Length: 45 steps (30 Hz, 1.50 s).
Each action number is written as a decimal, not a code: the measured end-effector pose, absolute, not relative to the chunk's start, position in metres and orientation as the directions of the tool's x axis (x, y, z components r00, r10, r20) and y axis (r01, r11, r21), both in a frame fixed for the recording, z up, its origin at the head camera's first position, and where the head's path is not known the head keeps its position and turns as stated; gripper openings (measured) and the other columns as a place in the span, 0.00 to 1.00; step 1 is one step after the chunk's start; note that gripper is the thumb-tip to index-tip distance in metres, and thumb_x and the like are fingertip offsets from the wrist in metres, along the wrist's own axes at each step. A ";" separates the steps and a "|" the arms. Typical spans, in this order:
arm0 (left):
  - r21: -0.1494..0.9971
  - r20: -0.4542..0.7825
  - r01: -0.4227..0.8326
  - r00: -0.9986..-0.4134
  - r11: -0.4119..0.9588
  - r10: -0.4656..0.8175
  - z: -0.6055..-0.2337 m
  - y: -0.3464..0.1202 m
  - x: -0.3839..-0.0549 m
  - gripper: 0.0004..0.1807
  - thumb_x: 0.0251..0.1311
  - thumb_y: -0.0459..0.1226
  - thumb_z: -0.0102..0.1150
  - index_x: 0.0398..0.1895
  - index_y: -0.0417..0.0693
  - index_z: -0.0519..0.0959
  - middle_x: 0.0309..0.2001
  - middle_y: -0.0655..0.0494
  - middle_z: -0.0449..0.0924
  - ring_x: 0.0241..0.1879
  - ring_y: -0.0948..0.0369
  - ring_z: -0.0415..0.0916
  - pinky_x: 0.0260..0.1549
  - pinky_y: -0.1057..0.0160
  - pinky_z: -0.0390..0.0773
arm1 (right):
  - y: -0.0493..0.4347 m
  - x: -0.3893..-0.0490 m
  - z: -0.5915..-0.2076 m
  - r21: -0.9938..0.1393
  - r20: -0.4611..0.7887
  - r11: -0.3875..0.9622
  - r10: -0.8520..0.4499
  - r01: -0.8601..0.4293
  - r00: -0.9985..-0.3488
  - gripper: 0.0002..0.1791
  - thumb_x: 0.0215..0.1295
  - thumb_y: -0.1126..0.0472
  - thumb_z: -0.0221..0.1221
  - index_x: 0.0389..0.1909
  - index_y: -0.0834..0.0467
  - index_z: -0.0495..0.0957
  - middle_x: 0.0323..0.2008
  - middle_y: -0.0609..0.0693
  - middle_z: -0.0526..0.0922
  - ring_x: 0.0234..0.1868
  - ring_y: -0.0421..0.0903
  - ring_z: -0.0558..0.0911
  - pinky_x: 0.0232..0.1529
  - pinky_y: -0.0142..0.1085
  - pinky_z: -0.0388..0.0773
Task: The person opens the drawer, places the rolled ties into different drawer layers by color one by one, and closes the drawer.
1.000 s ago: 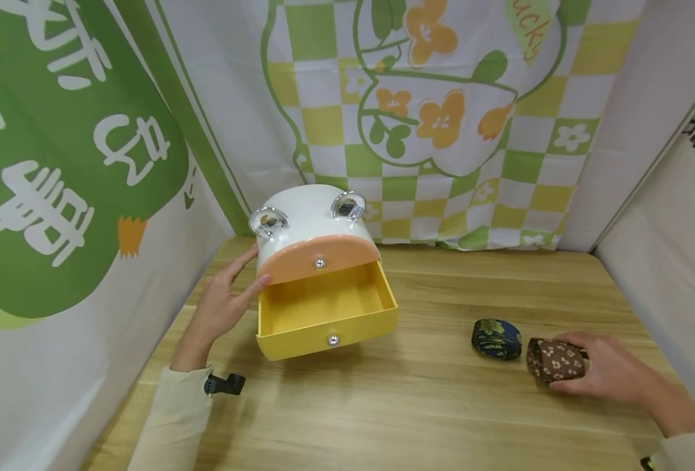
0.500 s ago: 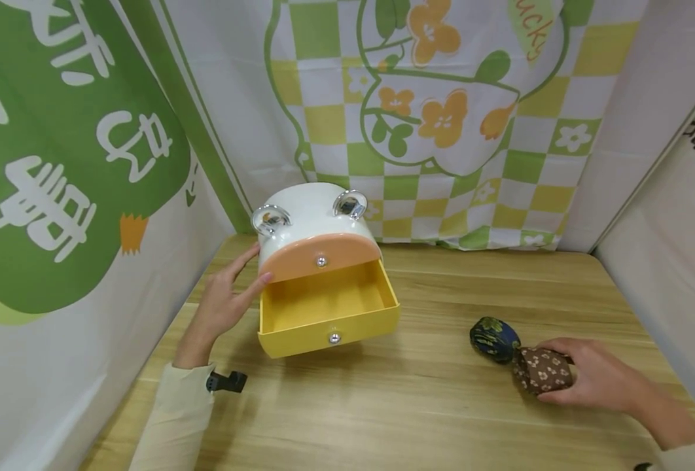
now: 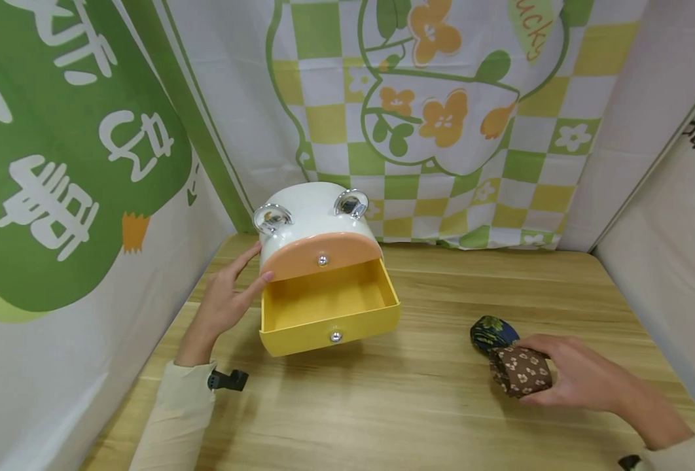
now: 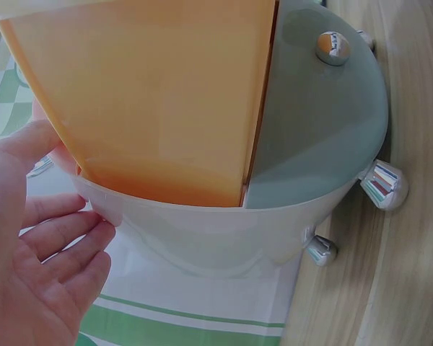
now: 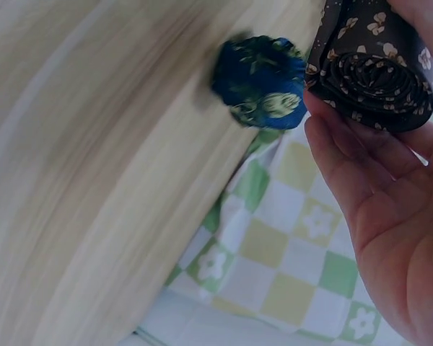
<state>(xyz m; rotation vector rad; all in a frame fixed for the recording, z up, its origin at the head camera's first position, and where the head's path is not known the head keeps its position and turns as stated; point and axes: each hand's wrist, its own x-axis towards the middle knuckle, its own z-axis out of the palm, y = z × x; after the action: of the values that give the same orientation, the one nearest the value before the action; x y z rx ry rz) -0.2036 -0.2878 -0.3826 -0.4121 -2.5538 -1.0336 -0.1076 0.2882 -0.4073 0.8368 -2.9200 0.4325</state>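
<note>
- So, far L: your L hand (image 3: 220, 304) rests against the cabinet's side, thumb at the front edge, fingers loosely straight; not wrapped round anything, prob. just steadying.
- Touching that hand, on its R: the white cabinet (image 3: 309, 203). Its orange front (image 3: 300, 255), just R of your L thumb, is pushed in, so no progress there AFAICT.
- Below + R of your L thumb: the yellow drawer (image 3: 300, 339), pulled well out, so that part looks done. You can see its floor; neither roll's in it.
- Between your hands: wood table (image 3: 418, 405). R grip is well apart from the drawer, so I'd call it early days, w/ most of the work left.
- Just beyond + L of your R grip: navy floral roll (image 3: 490, 333), on the table, no hand on it, so untouched work. Can't tell if it touches the brown one.
- Far R: your R hand (image 3: 586, 376) has the brown floral roll (image 3: 523, 371) b/w thumb (near side) and fingers (far side), coiled end visible in the R wrist view. Hold's made; can't tell if the roll's off the table.
</note>
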 end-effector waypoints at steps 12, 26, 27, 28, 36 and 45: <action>0.601 0.442 0.411 -0.886 0.686 0.143 -0.383 -0.287 -0.205 0.35 0.63 0.51 0.60 0.72 0.58 0.63 0.70 0.53 0.67 0.69 0.46 0.64 0.65 0.36 0.66 | 0.256 -0.117 -0.403 -0.280 0.139 0.761 -0.571 -0.585 -0.809 0.43 0.38 0.32 0.72 0.56 0.49 0.76 0.48 0.39 0.82 0.44 0.38 0.83 0.37 0.32 0.83; 0.612 0.438 0.404 -0.889 0.680 0.134 -0.383 -0.287 -0.204 0.35 0.62 0.52 0.60 0.72 0.60 0.63 0.71 0.53 0.66 0.70 0.47 0.63 0.66 0.36 0.65 | 0.218 -0.143 -0.392 -0.348 0.177 0.661 -0.651 -0.665 -0.738 0.40 0.39 0.39 0.75 0.55 0.51 0.76 0.44 0.41 0.83 0.38 0.33 0.80 0.32 0.24 0.80; 0.612 0.437 0.403 -0.890 0.681 0.133 -0.383 -0.287 -0.204 0.35 0.62 0.52 0.60 0.72 0.60 0.63 0.71 0.52 0.66 0.70 0.47 0.63 0.66 0.36 0.65 | 0.215 -0.145 -0.391 -0.335 0.188 0.655 -0.658 -0.678 -0.729 0.40 0.39 0.40 0.76 0.54 0.53 0.76 0.44 0.42 0.84 0.38 0.33 0.81 0.33 0.25 0.80; 0.614 0.436 0.400 -0.890 0.680 0.131 -0.383 -0.287 -0.204 0.35 0.62 0.52 0.60 0.72 0.59 0.63 0.71 0.52 0.66 0.70 0.46 0.63 0.66 0.36 0.64 | 0.213 -0.147 -0.389 -0.327 0.194 0.650 -0.664 -0.686 -0.722 0.40 0.39 0.41 0.76 0.54 0.55 0.76 0.44 0.44 0.84 0.39 0.35 0.81 0.33 0.25 0.81; 0.617 0.429 0.391 -0.895 0.683 0.125 -0.381 -0.286 -0.204 0.35 0.62 0.53 0.59 0.72 0.60 0.63 0.71 0.53 0.65 0.71 0.46 0.63 0.66 0.36 0.64 | 0.198 -0.163 -0.367 -0.342 0.168 0.658 -0.659 -0.671 -0.733 0.43 0.39 0.43 0.76 0.58 0.56 0.75 0.46 0.47 0.84 0.41 0.38 0.83 0.35 0.26 0.82; 0.620 0.428 0.386 -0.896 0.684 0.118 -0.383 -0.285 -0.204 0.35 0.62 0.53 0.59 0.72 0.61 0.63 0.71 0.53 0.66 0.70 0.47 0.63 0.66 0.36 0.65 | 0.183 -0.186 -0.346 -0.327 0.182 0.651 -0.668 -0.685 -0.721 0.42 0.42 0.35 0.72 0.57 0.53 0.76 0.45 0.42 0.84 0.40 0.35 0.82 0.36 0.28 0.83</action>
<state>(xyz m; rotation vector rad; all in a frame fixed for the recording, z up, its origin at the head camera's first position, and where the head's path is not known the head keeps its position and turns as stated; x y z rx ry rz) -0.2039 -0.2854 -0.3831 -0.3958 -2.5426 -1.0522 -0.1859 0.1828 -0.3455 1.1538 -2.8128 0.5866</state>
